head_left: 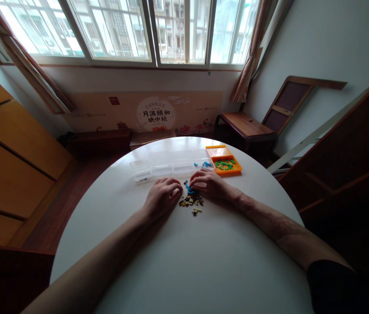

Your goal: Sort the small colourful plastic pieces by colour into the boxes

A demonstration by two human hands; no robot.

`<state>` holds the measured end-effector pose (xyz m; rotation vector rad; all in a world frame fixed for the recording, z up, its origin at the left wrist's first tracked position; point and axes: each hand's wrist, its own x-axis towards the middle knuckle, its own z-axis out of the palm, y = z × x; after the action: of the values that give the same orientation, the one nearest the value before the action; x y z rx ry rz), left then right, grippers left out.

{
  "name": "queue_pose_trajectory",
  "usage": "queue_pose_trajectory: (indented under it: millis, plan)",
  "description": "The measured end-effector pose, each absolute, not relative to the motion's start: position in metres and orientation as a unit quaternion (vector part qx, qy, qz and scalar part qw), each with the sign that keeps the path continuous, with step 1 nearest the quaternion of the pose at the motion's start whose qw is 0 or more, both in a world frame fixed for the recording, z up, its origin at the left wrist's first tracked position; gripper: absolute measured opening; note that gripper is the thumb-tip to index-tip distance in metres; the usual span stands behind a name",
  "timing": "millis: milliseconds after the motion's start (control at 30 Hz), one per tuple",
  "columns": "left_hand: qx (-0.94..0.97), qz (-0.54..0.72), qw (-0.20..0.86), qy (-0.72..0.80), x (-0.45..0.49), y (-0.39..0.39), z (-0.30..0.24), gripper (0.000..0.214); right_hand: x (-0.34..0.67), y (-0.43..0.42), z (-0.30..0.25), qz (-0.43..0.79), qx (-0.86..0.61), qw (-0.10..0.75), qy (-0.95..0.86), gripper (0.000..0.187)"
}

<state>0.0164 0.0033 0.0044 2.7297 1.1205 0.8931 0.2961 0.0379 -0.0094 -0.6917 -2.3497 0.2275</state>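
Left hand (163, 194) curled beside the dark and yellow pieces (191, 200); a sideways slip could scatter them. Blue pieces (189, 189) between the hands, just beside these: strays could mix. Right hand (208, 181) bent narrow over the blue; can't tell if either hand grips one. Orange box (230, 171) far right, open: a bump could spill its green pieces (225, 165).

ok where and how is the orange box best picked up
Probably grip the orange box by its right wall, the right hand coming from the right: the clear boxes sit close on its left, and its lid lies open on the far side. Best kept level, as loose green bits lie in it uncovered.
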Motion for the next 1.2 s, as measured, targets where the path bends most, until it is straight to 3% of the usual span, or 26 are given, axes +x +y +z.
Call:
queue_pose_trajectory:
  millis: [233,467,700,800,967,1200]
  plan:
    - [0.888,0.279,0.021,0.365,0.015,0.005,0.005,0.015,0.294,0.040,-0.012,0.092,-0.268,0.335,-0.898,0.010]
    - [0.871,0.314,0.016,0.378,0.014,0.004,0.003,0.017,0.306,0.051,-0.014,0.008,-0.447,0.477,-0.756,0.016]
    - [0.856,0.352,0.031,0.377,0.012,0.004,0.001,0.018,0.311,0.055,-0.018,0.016,-0.502,0.503,-0.703,0.018]
    - [0.846,0.373,0.065,0.376,0.012,0.004,0.002,0.017,0.301,0.044,-0.012,0.048,-0.418,0.489,-0.764,0.015]
    - [0.798,0.432,0.207,0.365,0.019,-0.001,0.006,0.018,0.289,0.029,-0.003,0.075,-0.264,0.372,-0.887,0.013]
    - [0.798,0.434,0.224,0.352,0.028,-0.004,0.002,0.022,0.290,0.029,-0.002,0.080,-0.242,0.345,-0.903,0.019]
